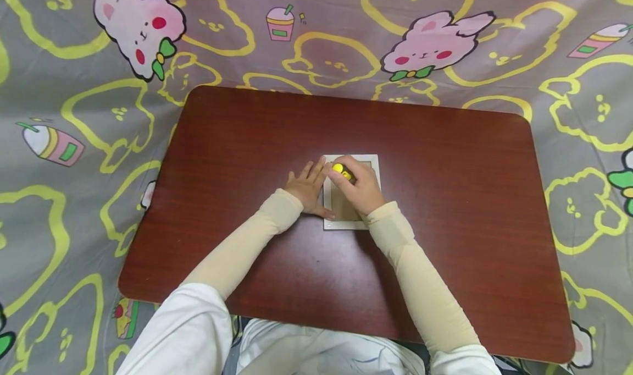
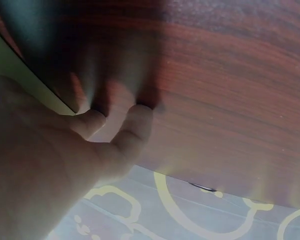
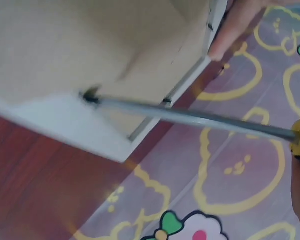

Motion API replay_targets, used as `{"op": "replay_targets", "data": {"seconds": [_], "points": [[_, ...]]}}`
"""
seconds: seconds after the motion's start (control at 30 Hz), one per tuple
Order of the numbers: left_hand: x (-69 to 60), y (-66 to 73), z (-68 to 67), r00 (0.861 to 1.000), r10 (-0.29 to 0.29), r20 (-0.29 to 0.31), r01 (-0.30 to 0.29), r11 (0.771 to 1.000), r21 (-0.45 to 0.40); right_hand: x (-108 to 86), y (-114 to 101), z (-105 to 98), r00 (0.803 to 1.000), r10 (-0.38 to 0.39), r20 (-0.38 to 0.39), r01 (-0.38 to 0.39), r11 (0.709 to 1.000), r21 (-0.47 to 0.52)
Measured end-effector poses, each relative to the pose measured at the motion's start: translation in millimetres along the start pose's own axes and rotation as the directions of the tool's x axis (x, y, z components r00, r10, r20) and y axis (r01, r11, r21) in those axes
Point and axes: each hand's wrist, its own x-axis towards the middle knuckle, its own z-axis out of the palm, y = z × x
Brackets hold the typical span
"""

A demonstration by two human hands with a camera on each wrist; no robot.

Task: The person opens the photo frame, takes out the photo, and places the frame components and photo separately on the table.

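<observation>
A white picture frame (image 1: 346, 226) lies on the table with its brown backing board (image 1: 343, 207) facing up. My left hand (image 1: 303, 192) is spread at the frame's left side, fingers straight, fingertips and thumb touching its edge. My right hand (image 1: 365, 187) grips a screwdriver by its yellow and black handle (image 1: 342, 170) above the frame. In the right wrist view, the metal shaft (image 3: 200, 119) slants down to a small dark piece (image 3: 91, 95) near a frame corner. Blur hides whether the tip touches it. The left wrist view shows two left fingers (image 2: 135, 132) on the wood.
The reddish-brown table (image 1: 237, 144) has rounded corners and reaches well past the frame on every side. Behind it and at both sides hangs a patterned cloth (image 1: 326, 12) with yellow outlines and rabbit faces. Small dark fittings (image 3: 166, 102) line the frame's inner edge.
</observation>
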Motion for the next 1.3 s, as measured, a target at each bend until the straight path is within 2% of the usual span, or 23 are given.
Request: {"op": "replay_targets", "data": {"seconds": [0.13,0.23,0.37,0.57,0.7,1.0,1.17,1.3], "points": [[0.0,1.0,1.3,1.000,0.004,-0.002,-0.004,1.000,-0.006,-3.6,1.0,-15.6,0.997,-0.015,-0.070,0.015,1.000,0.003],[-0.6,2.3,1.0,1.000,0.006,0.001,-0.006,1.000,-0.010,-5.0,2.9,-26.4,0.995,-0.019,-0.096,0.029,0.994,0.104],[-2.0,3.7,-0.2,1.000,0.006,0.016,-0.006,1.000,-0.007,-6.8,5.4,-38.9,0.992,-0.002,-0.128,0.039,0.956,0.290],[-10.4,5.6,-4.0,1.000,0.020,-0.012,-0.020,1.000,-0.012,-10.3,12.2,-50.1,0.982,-0.031,-0.187,0.106,0.909,0.403],[-11.3,4.9,-4.3,0.999,0.028,-0.024,-0.028,0.999,-0.019,-11.6,13.8,-55.9,0.971,-0.049,-0.232,0.146,0.895,0.421],[-4.6,3.7,-2.8,1.000,0.013,-0.005,-0.014,1.000,-0.023,-14.7,13.5,-62.0,0.971,-0.016,-0.240,0.116,0.905,0.410],[-0.1,1.9,-0.6,1.000,-0.002,0.010,0.002,1.000,-0.024,-10.9,11.4,-54.0,0.981,-0.020,-0.191,0.100,0.902,0.419],[2.7,0.5,2.1,1.000,-0.007,0.010,0.007,1.000,-0.019,-6.7,4.7,-44.9,0.987,-0.009,-0.162,0.074,0.914,0.399]]}}
